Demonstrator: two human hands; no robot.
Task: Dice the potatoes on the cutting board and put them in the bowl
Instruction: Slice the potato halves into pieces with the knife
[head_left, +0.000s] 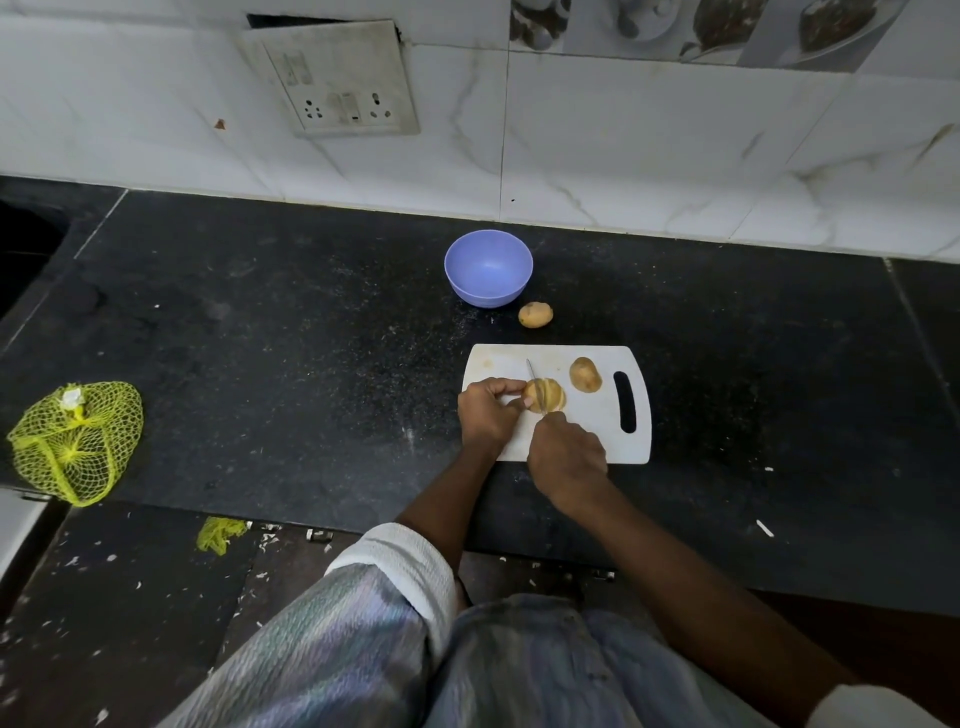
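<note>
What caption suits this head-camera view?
Left hand steadies a potato while the right hand slices it with a knife.

Dim black counter (260, 322), marble-look wall tiles (623, 156), perhaps grimy.

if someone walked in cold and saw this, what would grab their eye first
Most likely the two hands at work on the white cutting board in the middle of the dark counter: the left hand steadies a partly sliced potato while the right hand holds a knife across it. Next, the empty lavender bowl just behind the board, and the bright yellow mesh bag at the counter's far left edge.
</note>
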